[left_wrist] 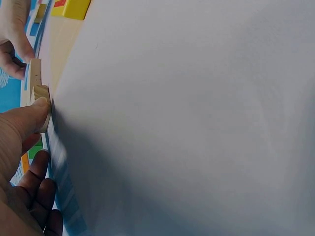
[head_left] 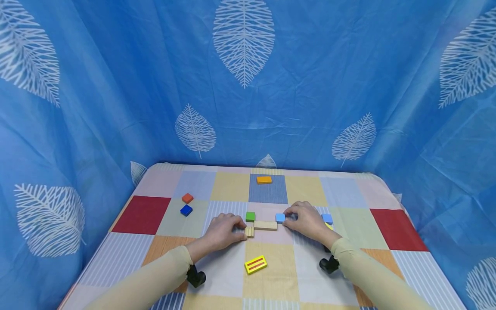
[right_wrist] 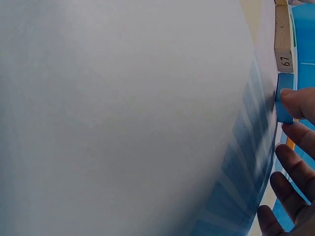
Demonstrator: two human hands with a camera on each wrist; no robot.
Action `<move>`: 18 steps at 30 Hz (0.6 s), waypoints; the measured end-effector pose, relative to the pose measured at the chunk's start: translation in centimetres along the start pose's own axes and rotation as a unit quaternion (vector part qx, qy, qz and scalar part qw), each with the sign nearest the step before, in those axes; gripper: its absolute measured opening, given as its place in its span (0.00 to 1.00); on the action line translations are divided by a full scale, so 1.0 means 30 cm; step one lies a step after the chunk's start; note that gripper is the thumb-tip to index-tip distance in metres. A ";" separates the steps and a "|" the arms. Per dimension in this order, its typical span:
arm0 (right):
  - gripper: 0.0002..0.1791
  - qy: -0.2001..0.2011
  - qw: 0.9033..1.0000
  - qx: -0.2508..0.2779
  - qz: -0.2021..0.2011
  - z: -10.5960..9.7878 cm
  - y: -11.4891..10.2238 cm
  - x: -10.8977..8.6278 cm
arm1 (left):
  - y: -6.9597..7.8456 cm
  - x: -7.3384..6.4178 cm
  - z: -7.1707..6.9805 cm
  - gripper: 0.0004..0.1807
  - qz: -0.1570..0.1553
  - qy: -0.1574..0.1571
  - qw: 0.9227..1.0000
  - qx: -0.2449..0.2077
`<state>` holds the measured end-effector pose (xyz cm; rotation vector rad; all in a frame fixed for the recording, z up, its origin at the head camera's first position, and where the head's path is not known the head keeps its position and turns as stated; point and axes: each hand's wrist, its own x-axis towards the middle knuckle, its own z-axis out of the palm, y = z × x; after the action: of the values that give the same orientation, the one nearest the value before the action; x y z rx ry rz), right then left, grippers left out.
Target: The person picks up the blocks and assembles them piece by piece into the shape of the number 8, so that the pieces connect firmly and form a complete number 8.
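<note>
Between thumb and fingers, my left hand (head_left: 224,231) pinches a small striped wooden block (head_left: 249,232); the thumb lies on it in the left wrist view. A long plain wooden block (head_left: 265,225) lies just right of it, its end marked with digits in the right wrist view. My right hand (head_left: 306,220) pinches a light blue block (right_wrist: 285,109) close to the long block's right end, with the other fingers spread behind. Behind the striped block sits a green block (head_left: 250,216).
Nearer me lies a yellow block with red stripes (head_left: 255,265). An orange block (head_left: 264,180) is at the back, with a red block (head_left: 187,198) and dark blue block (head_left: 186,210) at left. Another blue block (head_left: 327,218) and a partly hidden yellow one (head_left: 329,226) sit beyond my right hand.
</note>
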<state>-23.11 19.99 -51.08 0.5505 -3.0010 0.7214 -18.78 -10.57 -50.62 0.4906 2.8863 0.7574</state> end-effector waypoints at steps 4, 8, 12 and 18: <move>0.14 -0.005 1.000 -0.002 0.003 -0.004 -0.005 0.001 | 0.000 0.000 -0.001 0.13 0.006 0.003 1.000 0.003; 0.14 -0.008 1.000 -0.004 0.006 -0.005 -0.007 0.002 | 0.000 0.001 0.000 0.13 0.005 0.002 1.000 0.002; 0.14 -0.009 1.000 -0.004 0.009 -0.004 -0.008 0.002 | 0.000 0.001 0.000 0.13 0.004 0.000 1.000 0.003; 0.15 -0.010 1.000 -0.001 0.011 -0.003 -0.007 0.002 | 0.001 0.000 -0.002 0.13 0.003 0.000 1.000 0.003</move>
<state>-23.10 19.84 -50.90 0.5288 -3.0301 0.7171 -18.78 -10.56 -50.55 0.5010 2.8881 0.7510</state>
